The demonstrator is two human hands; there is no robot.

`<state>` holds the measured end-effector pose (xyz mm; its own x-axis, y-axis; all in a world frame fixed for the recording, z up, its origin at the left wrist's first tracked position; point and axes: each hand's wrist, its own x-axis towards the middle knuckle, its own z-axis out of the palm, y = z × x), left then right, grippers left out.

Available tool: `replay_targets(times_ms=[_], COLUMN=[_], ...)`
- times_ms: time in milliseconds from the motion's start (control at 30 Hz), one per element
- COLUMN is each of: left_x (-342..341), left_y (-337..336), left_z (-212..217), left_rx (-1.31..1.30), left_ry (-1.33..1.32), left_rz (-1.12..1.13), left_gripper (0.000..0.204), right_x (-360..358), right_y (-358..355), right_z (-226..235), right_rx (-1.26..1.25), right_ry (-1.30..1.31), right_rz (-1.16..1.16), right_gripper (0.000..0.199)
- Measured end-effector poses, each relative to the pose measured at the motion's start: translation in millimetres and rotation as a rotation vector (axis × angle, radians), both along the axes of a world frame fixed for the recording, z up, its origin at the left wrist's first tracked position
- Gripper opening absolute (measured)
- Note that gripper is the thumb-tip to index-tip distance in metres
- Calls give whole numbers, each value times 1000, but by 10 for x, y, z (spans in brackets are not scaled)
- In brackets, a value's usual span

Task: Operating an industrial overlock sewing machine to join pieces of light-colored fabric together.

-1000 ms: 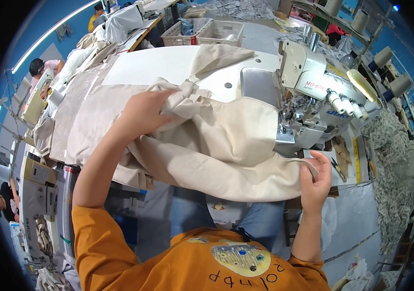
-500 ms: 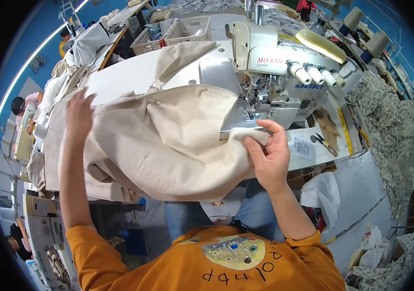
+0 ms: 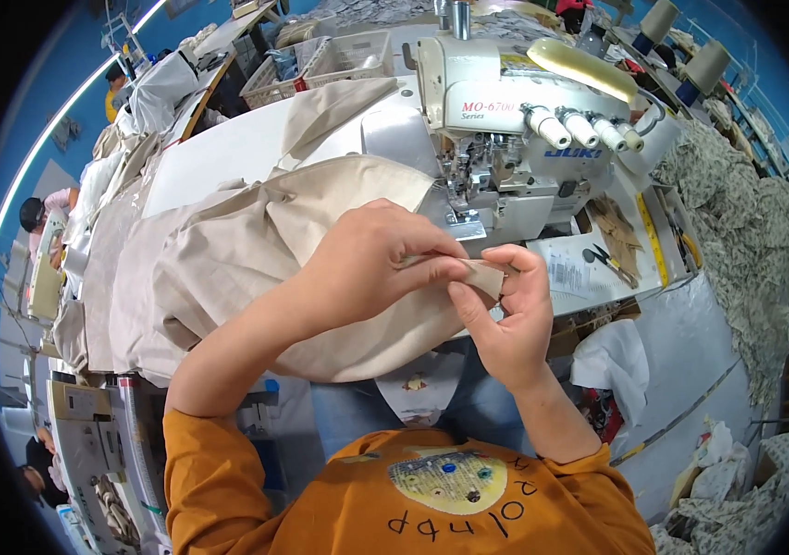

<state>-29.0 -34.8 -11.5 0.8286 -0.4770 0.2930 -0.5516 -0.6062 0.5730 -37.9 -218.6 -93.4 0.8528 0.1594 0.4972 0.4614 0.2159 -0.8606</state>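
A large beige cloth piece (image 3: 219, 277) lies in folds over the table's front and hangs toward my lap. My left hand (image 3: 385, 259) pinches the cloth's right edge between thumb and fingers. Close beside it, my right hand (image 3: 510, 314) grips the same edge at its corner, thumb on the near side. Both hands meet just in front of the overlock sewing machine (image 3: 505, 120). Its needle and presser foot area (image 3: 468, 203) stands behind my fingers, and the cloth edge I hold is apart from it. Part of the cloth is hidden under my left forearm.
Thread snips (image 3: 609, 262) and a paper label (image 3: 568, 270) lie right of the machine, near a yellow measuring tape (image 3: 651, 236). White plastic baskets (image 3: 353, 57) stand at the back. Patterned fabric (image 3: 737, 240) is heaped at the right. Other people (image 3: 36, 213) sit at far left.
My left hand has come from the cloth's far left side to the right edge and now pinches it beside my right hand. The right hand keeps its hold. The view has shifted slightly.
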Motion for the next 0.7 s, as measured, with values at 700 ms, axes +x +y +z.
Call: replay_targets(times_ms=[700], left_x=[-65], left_y=[-68], left_z=[46], left_rx=[-155], left_ry=[206], left_rz=[47], left_gripper=[17], right_x=[34], right_y=[-79], right_z=[-6], right_rx=[-17], right_ry=[-152], right_rz=[-250], right_gripper=[16])
